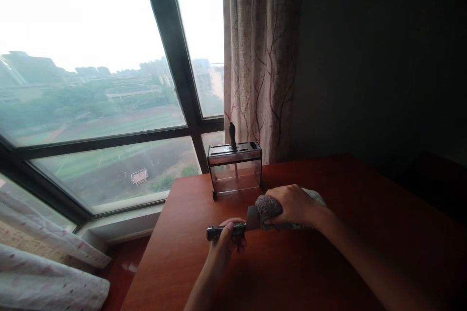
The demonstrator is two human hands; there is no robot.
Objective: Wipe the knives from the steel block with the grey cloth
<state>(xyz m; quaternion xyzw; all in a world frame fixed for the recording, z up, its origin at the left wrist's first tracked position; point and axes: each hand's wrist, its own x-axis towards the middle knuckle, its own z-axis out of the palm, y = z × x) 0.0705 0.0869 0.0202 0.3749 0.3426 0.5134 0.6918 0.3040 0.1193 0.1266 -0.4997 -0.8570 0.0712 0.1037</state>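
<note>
My left hand [229, 238] is closed around the dark handle of a kitchen knife [252, 218], whose broad blade points to the right. My right hand [292, 204] grips a grey cloth [268, 208] that is folded over the blade, so the far part of the blade is hidden. A lighter part of the cloth shows behind and below the right hand. Beyond both hands stands a clear-sided knife block [236, 175] with a metal slotted top. One black-handled tool [232, 136] sticks upright out of its top.
The reddish-brown wooden table [175, 262] lies under the hands. A large window [109, 97] fills the left side, above a sill [124, 223]. A patterned curtain [262, 58] hangs behind the knife block, and another curtain [47, 272] is at lower left. The right wall is dark.
</note>
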